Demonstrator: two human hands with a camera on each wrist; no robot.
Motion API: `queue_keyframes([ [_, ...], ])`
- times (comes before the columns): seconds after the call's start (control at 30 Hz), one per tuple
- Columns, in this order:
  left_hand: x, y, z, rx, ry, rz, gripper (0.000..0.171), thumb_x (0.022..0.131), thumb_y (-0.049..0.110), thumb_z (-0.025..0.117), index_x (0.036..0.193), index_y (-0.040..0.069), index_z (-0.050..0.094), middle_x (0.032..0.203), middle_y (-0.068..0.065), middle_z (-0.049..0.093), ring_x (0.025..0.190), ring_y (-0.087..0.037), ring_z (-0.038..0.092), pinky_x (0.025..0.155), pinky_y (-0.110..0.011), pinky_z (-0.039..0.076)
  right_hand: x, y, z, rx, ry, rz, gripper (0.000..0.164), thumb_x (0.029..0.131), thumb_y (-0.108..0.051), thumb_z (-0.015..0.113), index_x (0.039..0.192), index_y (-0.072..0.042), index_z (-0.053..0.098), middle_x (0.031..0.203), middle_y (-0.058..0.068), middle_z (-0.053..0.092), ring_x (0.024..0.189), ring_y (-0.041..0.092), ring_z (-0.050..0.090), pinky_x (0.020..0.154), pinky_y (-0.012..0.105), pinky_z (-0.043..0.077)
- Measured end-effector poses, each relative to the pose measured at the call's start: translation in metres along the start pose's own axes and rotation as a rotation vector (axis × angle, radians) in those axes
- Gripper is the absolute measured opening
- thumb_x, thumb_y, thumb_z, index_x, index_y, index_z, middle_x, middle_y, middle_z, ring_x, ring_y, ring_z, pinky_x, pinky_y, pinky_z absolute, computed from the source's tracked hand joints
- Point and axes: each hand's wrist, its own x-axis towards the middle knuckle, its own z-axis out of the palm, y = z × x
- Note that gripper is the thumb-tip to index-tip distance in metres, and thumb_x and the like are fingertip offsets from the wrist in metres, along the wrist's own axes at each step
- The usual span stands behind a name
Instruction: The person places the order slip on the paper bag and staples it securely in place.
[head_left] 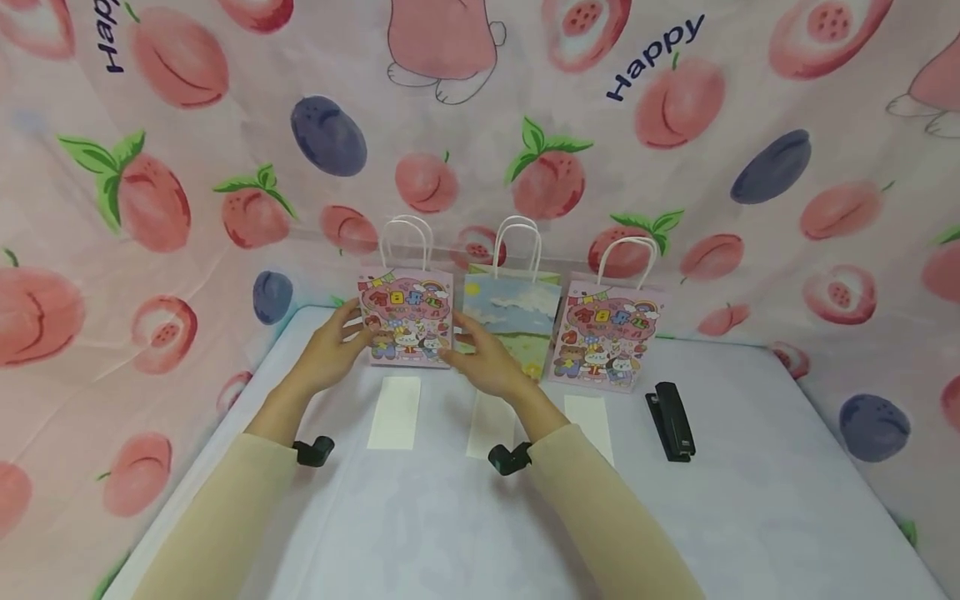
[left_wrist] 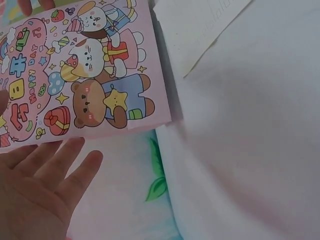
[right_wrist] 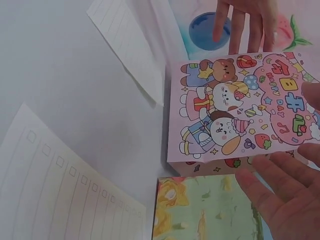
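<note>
A pink paper gift bag printed with cartoon animals and white twisted handles stands upright at the left of a row. My left hand is at its left side, with straight, spread fingers right at the bag's edge. On the opposite side is my right hand, its extended fingers alongside the side panel. Both thumbs lie toward the printed front. Part of a landscape-printed bag is hidden behind my right hand. A matching pink bag stands at the right end of the row.
Lined paper slips lie before the bags: a left slip, a middle slip partly under my right wrist, and a right slip. A black stapler lies on the white table. Behind hangs a fruit-print cloth.
</note>
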Motion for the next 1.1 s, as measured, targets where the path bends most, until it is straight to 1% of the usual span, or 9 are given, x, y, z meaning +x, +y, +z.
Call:
queue_keyframes([
  [0.2, -0.011, 0.007, -0.005, 0.032, 0.083, 0.051, 0.074, 0.107, 0.041, 0.054, 0.166, 0.012, 0.019, 0.165, -0.022, 0.036, 0.146, -0.045, 0.045, 0.111, -0.059, 0.046, -0.004, -0.009, -0.004, 0.001, 0.003, -0.028, 0.071, 0.104, -0.028, 0.065, 0.164, -0.019, 0.028, 0.166, 0.009, 0.036, 0.148, 0.034, 0.044, 0.109, 0.05, 0.051],
  [0.37, -0.02, 0.012, -0.005, 0.055, 0.21, 0.103, 0.061, 0.106, 0.027, 0.061, 0.159, 0.009, 0.037, 0.151, -0.022, 0.054, 0.131, -0.042, 0.061, 0.101, -0.054, 0.056, -0.012, -0.013, -0.009, 0.025, 0.009, -0.037, 0.069, 0.102, -0.027, 0.067, 0.162, -0.022, 0.033, 0.163, 0.004, 0.041, 0.146, 0.03, 0.048, 0.111, 0.048, 0.051],
  [0.53, -0.032, 0.019, -0.001, 0.041, 0.341, 0.087, 0.048, 0.103, 0.022, 0.066, 0.148, 0.009, 0.054, 0.133, -0.021, 0.069, 0.113, -0.039, 0.072, 0.092, -0.05, 0.06, -0.023, -0.014, -0.014, 0.039, -0.016, -0.062, 0.065, 0.103, -0.027, 0.066, 0.16, -0.024, 0.037, 0.161, 0.0, 0.044, 0.145, 0.027, 0.049, 0.114, 0.048, 0.047],
  [0.6, -0.037, 0.022, 0.001, 0.008, 0.37, 0.072, 0.045, 0.103, 0.022, 0.067, 0.145, 0.009, 0.058, 0.128, -0.02, 0.071, 0.109, -0.037, 0.074, 0.089, -0.042, 0.061, -0.029, -0.015, -0.016, 0.056, -0.034, -0.071, 0.063, 0.103, -0.027, 0.066, 0.159, -0.024, 0.038, 0.16, 0.0, 0.044, 0.145, 0.027, 0.049, 0.114, 0.048, 0.048],
  [0.73, -0.047, 0.03, 0.004, -0.078, 0.383, 0.073, 0.043, 0.102, 0.02, 0.068, 0.142, 0.008, 0.06, 0.124, -0.019, 0.073, 0.105, -0.035, 0.076, 0.077, -0.019, 0.06, -0.042, -0.016, -0.02, 0.11, -0.056, -0.072, 0.059, 0.102, -0.026, 0.067, 0.156, -0.026, 0.043, 0.16, -0.001, 0.043, 0.145, 0.028, 0.049, 0.11, 0.05, 0.051],
  [0.83, -0.055, 0.034, 0.006, -0.128, 0.387, 0.099, 0.041, 0.101, 0.017, 0.069, 0.139, 0.005, 0.062, 0.122, -0.021, 0.074, 0.103, -0.036, 0.076, 0.072, -0.011, 0.057, -0.053, -0.016, -0.023, 0.137, -0.061, -0.07, 0.056, 0.103, -0.025, 0.067, 0.155, -0.027, 0.045, 0.159, -0.003, 0.045, 0.145, 0.03, 0.05, 0.109, 0.05, 0.052],
  [0.9, -0.059, 0.036, 0.007, -0.144, 0.394, 0.114, 0.038, 0.1, 0.015, 0.07, 0.136, 0.004, 0.064, 0.12, -0.02, 0.075, 0.099, -0.031, 0.077, 0.072, -0.012, 0.057, -0.059, -0.016, -0.025, 0.152, -0.069, -0.079, 0.056, 0.103, -0.024, 0.066, 0.155, -0.027, 0.045, 0.159, -0.002, 0.045, 0.144, 0.032, 0.05, 0.109, 0.051, 0.052],
  [1.0, -0.066, 0.039, 0.009, -0.162, 0.403, 0.135, 0.036, 0.099, 0.014, 0.072, 0.132, 0.003, 0.066, 0.117, -0.019, 0.076, 0.091, -0.012, 0.077, 0.073, -0.014, 0.059, -0.067, -0.016, -0.029, 0.151, -0.064, -0.095, 0.057, 0.104, -0.023, 0.065, 0.156, -0.026, 0.043, 0.156, 0.0, 0.048, 0.142, 0.033, 0.053, 0.108, 0.052, 0.052],
  [1.1, -0.072, 0.042, 0.012, -0.194, 0.402, 0.157, 0.035, 0.098, 0.014, 0.073, 0.131, 0.004, 0.067, 0.114, -0.019, 0.077, 0.085, 0.006, 0.072, 0.073, -0.015, 0.059, -0.073, -0.016, -0.032, 0.149, -0.048, -0.113, 0.059, 0.104, -0.022, 0.064, 0.158, -0.027, 0.04, 0.153, 0.004, 0.051, 0.138, 0.035, 0.056, 0.108, 0.054, 0.052],
])
